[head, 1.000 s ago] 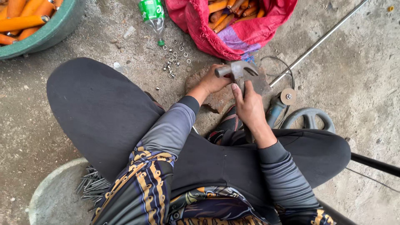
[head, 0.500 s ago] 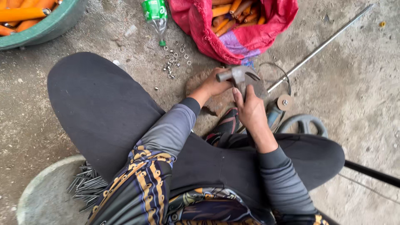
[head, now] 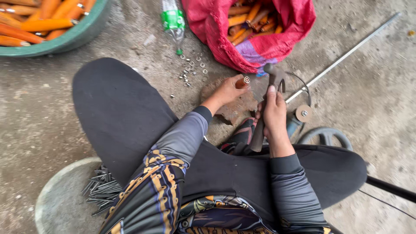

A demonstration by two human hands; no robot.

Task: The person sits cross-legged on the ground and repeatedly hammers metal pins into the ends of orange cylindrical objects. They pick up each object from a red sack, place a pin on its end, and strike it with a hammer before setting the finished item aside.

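Hammer raised over a capped orange handle held on a stone.

The left hand (head: 227,90) has its grip closed on a short orange wooden handle (head: 241,82), end up on the flat brown stone (head: 236,108), a small metal ring seated on its tip. The right hand (head: 274,115) grips a dark steel claw hammer (head: 272,84), head just above and beside the handle. Judging by the scene, much is left: loose silver rings (head: 190,69) lie on the concrete floor (head: 43,108), and a red sack (head: 260,30) and green basin (head: 73,37) hold many handles.
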